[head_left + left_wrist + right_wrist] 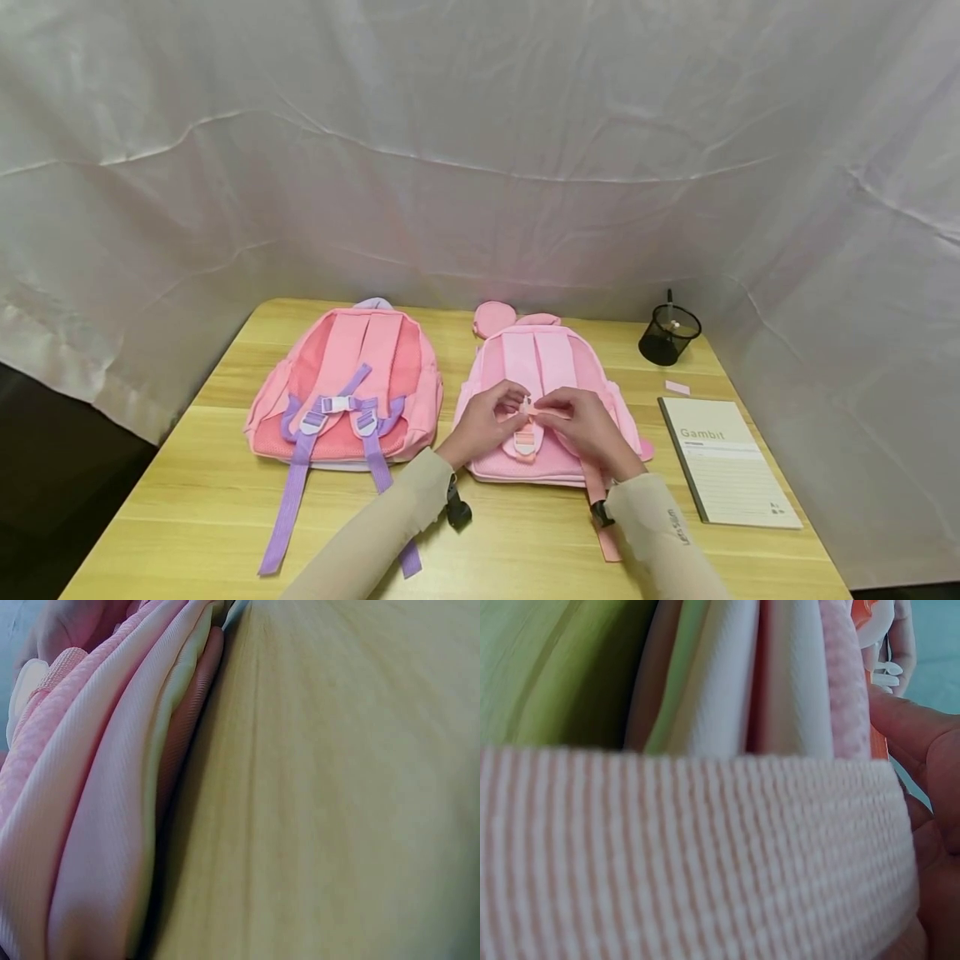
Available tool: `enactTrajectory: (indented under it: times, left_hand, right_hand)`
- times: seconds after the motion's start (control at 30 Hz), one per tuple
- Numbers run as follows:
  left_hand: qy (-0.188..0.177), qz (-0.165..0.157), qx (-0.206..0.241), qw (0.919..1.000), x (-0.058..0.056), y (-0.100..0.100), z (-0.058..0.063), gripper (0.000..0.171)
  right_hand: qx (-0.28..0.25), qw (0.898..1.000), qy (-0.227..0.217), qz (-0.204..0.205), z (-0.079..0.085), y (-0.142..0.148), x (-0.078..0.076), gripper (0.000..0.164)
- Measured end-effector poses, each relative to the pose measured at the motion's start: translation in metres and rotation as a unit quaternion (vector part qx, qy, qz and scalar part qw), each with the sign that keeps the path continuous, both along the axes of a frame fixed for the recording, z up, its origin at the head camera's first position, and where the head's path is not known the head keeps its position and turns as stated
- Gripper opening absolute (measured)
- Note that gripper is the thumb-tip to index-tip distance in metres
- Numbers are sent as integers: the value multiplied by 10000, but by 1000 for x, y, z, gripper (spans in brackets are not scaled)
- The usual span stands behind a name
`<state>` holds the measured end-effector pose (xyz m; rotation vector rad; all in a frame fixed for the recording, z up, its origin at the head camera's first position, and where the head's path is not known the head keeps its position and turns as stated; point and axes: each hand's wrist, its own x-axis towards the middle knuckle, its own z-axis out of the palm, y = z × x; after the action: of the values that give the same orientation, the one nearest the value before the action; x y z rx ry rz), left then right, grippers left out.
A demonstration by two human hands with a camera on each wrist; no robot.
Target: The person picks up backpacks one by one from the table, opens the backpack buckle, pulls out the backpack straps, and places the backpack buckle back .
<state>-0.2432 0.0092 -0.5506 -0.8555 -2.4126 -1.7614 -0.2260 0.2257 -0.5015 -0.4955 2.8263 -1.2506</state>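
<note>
A pink backpack [483, 446] lies with its strap side up on the table. Over its middle, my left hand [483, 425] pinches a small white plastic buckle [527, 402]. From the other side my right hand [588, 425] pinches the orange-pink strap at that buckle, the fingertips of both hands almost meeting. Just below them sits a white strap adjuster [524, 442]. White buckle prongs [887, 677] show between the hands in the right wrist view. A loose strap end [609, 542] hangs past the bag's front edge, beside my right wrist; its ribbed webbing [690, 847] fills the lower right wrist view.
On the left lies a coral backpack [345, 350] with purple straps [288, 508], its white buckle [337, 404] fastened. To the right are a notebook [731, 475], a small pink slip [677, 387] and a black mesh pen cup [660, 346]. Grey curtains [480, 167] surround the wooden table [202, 500].
</note>
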Motion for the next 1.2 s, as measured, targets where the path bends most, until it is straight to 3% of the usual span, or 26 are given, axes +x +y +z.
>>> enactTrajectory:
  times: [0.37, 0.6, 0.9, 1.2]
  left_hand:
    - [-93, 6, -21, 10000, 3, 1, 0, 33]
    - [-193, -62, 233, 9995, 4, 2, 2, 37]
    - [-213, -37, 183, 9996, 3, 2, 4, 36]
    - [-150, 33, -53, 9999, 1, 1, 2, 34]
  right_hand:
    - [187, 9993, -252, -206, 1, 6, 5, 29]
    - [487, 9983, -128, -310, 0, 17, 4, 22]
    - [278, 9995, 30, -147, 0, 13, 4, 20]
    - [168, 9997, -181, -89, 0, 3, 1, 21]
